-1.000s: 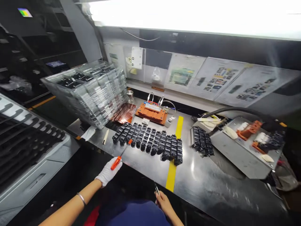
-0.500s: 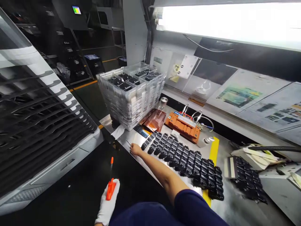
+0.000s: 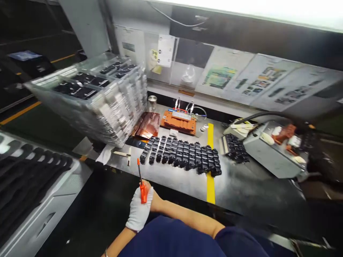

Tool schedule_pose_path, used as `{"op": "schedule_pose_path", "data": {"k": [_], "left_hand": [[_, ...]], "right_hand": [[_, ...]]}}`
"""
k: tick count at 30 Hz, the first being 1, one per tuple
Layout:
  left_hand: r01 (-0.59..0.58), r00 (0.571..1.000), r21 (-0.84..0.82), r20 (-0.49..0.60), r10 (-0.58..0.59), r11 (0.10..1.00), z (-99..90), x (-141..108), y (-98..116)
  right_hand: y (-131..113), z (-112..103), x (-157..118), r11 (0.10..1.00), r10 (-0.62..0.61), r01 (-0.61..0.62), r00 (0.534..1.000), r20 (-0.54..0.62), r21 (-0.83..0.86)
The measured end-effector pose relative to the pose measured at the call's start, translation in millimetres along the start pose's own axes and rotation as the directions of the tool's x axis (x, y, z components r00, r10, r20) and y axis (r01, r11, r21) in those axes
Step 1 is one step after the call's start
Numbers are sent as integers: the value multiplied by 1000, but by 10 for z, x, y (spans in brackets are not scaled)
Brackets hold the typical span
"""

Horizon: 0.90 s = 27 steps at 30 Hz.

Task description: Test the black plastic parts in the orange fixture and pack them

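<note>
My left hand (image 3: 138,210), in a white glove, is closed round the handle of a red screwdriver-like tool (image 3: 143,192), whose thin shaft points up to an orange tip. Bare, my right hand (image 3: 150,196) is beside the glove, mostly behind it and the tool; its fingers are largely hidden, and whether it holds anything does not show. Both hands are in front of the metal bench's near edge. Beyond them, rows of black parts (image 3: 182,153) lie on the bench (image 3: 171,178). Two pale strips (image 3: 129,157) lie left of those rows.
A tall stack of clear trays (image 3: 107,114) with black parts stands at the left. Behind the rows sit an orange fixture (image 3: 179,123), a glass jar (image 3: 152,103) and a brown film sheet (image 3: 148,125). A grey machine (image 3: 276,153) stands at the right, a slotted rack at the lower left.
My right hand has drawn back from the bench's left part to beside my left hand. The gloved hand has come nearer the bench with the red tool. The view has turned right.
</note>
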<state>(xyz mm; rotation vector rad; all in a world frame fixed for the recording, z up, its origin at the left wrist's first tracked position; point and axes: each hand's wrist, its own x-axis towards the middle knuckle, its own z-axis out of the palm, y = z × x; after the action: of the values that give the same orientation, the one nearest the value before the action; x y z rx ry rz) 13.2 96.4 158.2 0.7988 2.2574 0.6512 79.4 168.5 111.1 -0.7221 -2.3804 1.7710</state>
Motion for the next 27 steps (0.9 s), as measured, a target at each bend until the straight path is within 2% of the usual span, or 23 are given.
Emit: {"op": "schedule_pose_path", "data": {"k": [1,2,3,4,5,6,7,8,10,12,13,14,15,16,18,19,21,25,27], "left_hand": [[-100,992,11,80,99,995,102,-26,224],[-211,963,26,179,203,977,202,-47,432],[-333,906,38,291,308,942,292,-51,618],[-450,830,49,390,398,892,366,-27,780],[-540,766,73,456,454,838,421,35,915],[-605,725,116,490,485,788,454,140,1022],[-631,730,185,468,497,753,464,288,1104],[-602,783,280,391,484,748,453,472,1164],[-480,877,441,225,425,758,384,901,1233],[-261,954,532,18,298,805,295,1309,1261],[-148,973,531,-71,218,834,262,1469,1269],[-48,982,512,-132,133,857,247,1590,1275],[25,983,493,-171,68,870,251,1670,1281],[75,981,473,-194,21,878,278,1711,1288],[113,974,445,-225,-11,888,382,1711,1314],[110,969,427,-247,-2,898,450,1689,1333],[65,960,393,-276,50,917,589,1643,1376],[-20,963,430,-233,132,903,788,1631,1415],[-11,961,462,-239,137,887,825,1663,1397]], "right_hand": [[71,-118,-180,999,35,-32,994,-103,27],[138,-283,-365,997,69,-63,984,-166,42],[202,-490,-569,995,100,-91,974,-202,51],[264,-732,-803,992,127,-118,966,-227,54],[323,-999,-1071,988,154,-146,956,-249,51],[378,-1282,-1378,982,188,-183,939,-288,44],[424,-1571,-1720,970,239,-240,907,-347,40],[458,-1857,-2093,944,316,-324,844,-434,57],[473,-2382,-2885,879,409,-465,612,-677,110],[407,-2781,-3634,822,353,-564,387,-852,84],[345,-2917,-3943,785,309,-615,282,-908,76],[268,-3008,-4184,741,284,-667,212,-935,73],[183,-3057,-4346,703,295,-709,224,-929,52],[96,-3069,-4423,663,340,-749,270,-901,25],[-52,-3010,-4342,569,493,-820,397,-775,-58],[-102,-2952,-4210,524,567,-844,442,-696,-109],[-150,-2807,-3848,472,653,-857,498,-570,-208],[-121,-2527,-3104,547,664,-787,616,-424,-285],[-94,-2466,-2847,566,665,-776,630,-401,-279]]}}
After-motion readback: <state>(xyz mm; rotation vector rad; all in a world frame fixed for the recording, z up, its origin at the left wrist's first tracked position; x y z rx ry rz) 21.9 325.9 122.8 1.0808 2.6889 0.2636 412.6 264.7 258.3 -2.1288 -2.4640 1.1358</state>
